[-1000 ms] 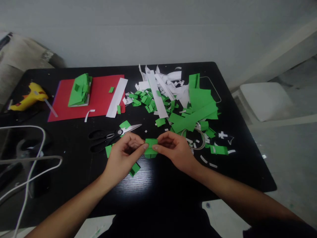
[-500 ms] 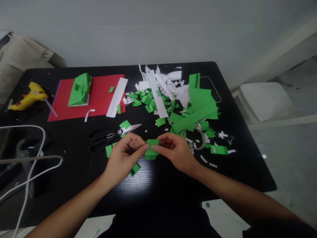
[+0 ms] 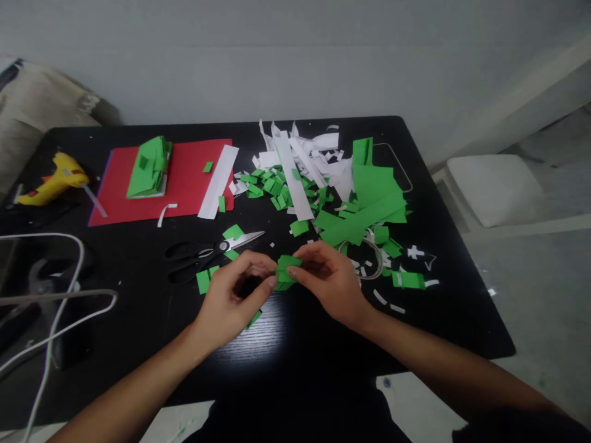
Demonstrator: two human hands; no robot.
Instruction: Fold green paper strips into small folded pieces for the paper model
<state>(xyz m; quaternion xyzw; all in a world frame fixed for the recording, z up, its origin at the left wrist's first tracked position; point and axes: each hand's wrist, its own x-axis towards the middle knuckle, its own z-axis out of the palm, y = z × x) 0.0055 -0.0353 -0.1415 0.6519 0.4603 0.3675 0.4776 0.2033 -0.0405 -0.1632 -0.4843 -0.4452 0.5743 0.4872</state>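
Note:
A small folded green paper piece [image 3: 287, 272] is held just above the black table [image 3: 286, 344], pinched from both sides. My left hand [image 3: 233, 296] grips its left edge with thumb and forefinger, fingers curled. My right hand [image 3: 329, 280] closes on its right edge. Black-handled scissors [image 3: 203, 253] lie just behind my left hand, blades pointing right. Small green scraps [image 3: 203, 280] lie under and beside my left hand.
A heap of green and white paper strips [image 3: 323, 178] covers the table's middle and right. A red sheet [image 3: 184, 178] at the back left carries a green folded stack [image 3: 150, 167]. A yellow glue gun [image 3: 53, 179] lies far left. White cables [image 3: 55, 295] run along the left edge.
The green piece has turned and folded tighter between my fingers. Both hands have shifted slightly toward each other; my left thumb has moved up over the piece.

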